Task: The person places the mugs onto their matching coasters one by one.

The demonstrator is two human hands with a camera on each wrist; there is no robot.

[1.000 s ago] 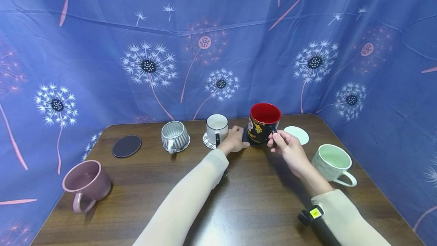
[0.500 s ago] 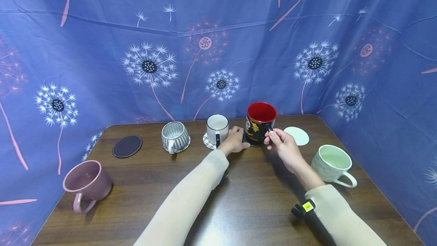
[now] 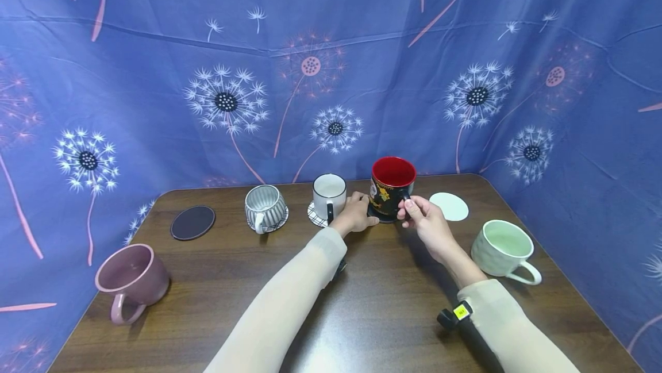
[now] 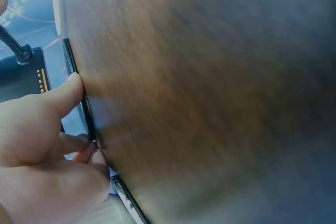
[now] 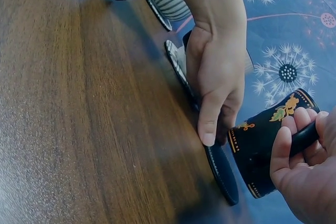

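My right hand (image 3: 428, 223) pinches the handle of a black mug (image 3: 384, 192) with a red inside and gold flower pattern. In the right wrist view the mug's base hangs just above a black round coaster (image 5: 222, 176), with a narrow gap between them. My left hand (image 3: 355, 212) holds that coaster at its edge, the thumb on the near side and the fingers partly hidden behind. Close beside my left hand is a white mug (image 3: 328, 189) with a dark rim and handle, standing on a patterned coaster (image 3: 313, 214).
A ribbed grey-white cup (image 3: 265, 205) stands on a coaster to the left. Farther left are a bare dark coaster (image 3: 192, 222) and a purple mug (image 3: 133, 275). At right are a white coaster (image 3: 450, 206) and a pale green mug (image 3: 500, 249). A blue cloth (image 3: 403, 91) hangs behind.
My right hand has brought the black mug a little to the left, over the coaster. My left hand stays at the coaster's edge.
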